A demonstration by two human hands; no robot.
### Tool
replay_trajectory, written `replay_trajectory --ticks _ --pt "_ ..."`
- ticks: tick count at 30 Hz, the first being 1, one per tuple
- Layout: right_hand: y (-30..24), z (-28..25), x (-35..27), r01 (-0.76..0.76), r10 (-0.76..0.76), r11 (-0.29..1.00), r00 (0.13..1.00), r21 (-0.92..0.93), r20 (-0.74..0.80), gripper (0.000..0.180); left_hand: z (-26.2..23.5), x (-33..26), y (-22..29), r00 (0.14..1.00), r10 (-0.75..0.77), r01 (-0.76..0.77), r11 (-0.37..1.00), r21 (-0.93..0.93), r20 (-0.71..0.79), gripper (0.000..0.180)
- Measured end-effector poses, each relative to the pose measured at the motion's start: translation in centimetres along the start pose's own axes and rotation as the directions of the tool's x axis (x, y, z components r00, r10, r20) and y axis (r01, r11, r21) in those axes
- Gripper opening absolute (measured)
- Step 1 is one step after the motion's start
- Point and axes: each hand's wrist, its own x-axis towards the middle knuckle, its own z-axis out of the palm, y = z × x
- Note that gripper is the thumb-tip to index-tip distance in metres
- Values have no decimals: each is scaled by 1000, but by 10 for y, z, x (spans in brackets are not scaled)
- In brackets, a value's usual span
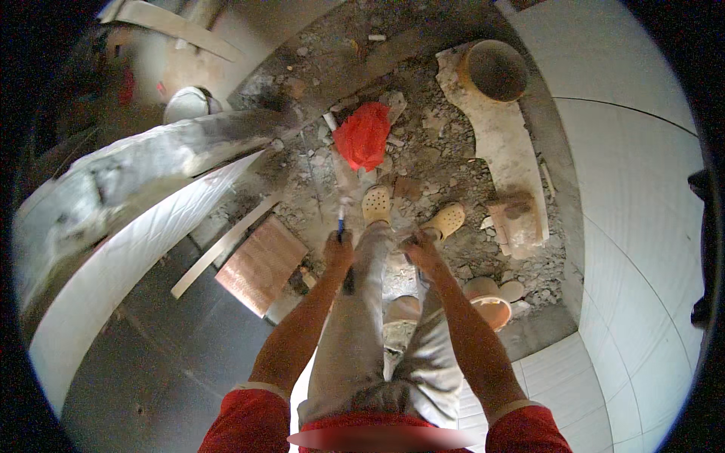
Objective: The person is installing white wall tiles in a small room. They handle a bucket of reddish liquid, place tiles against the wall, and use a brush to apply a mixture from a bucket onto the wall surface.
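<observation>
Left hand [338, 249] has its grip around a blue-handled tool [340, 223] pointing ahead.

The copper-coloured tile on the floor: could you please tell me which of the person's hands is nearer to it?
Left. The left hand, gripping a blue-handled tool, is just right of the copper-coloured tile; the right hand is farther right, beyond the legs.

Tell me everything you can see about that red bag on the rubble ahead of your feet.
The red bag looks like thin plastic, crumpled and bunched, with folds and a loose, uneven outline. It lies on grey rubble beyond the yellow clogs, apart from both hands. A small white pipe-like piece lies at its left edge. Its contents are not visible.
</observation>
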Motion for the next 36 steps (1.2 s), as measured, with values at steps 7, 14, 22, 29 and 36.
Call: replay_trajectory --ticks 7,14,22,29,36 --pt "90 73 184 184 -221 849 975 -496 -16 51 46 184 -185 986 -57 88 975 204 -154 50" --pt "82 156 253 166 -171 949 985 -269 3 52 57 252 -271 940 236 -195 964 179 -247 48" --pt "128 67 132 -86 69 957 995 -279 -72 67 12 255 -259 984 51 -160 668 727 170 61" --pt "222 -60 -106 -384 152 916 599 -115 -786 35 -24 223 -227 919 270 -377 811 447 286 51" --pt "345 -9 -286 -613 610 655 82 442 -788 43 -40 175 -91 781 247 -288 957 -21 573 28"
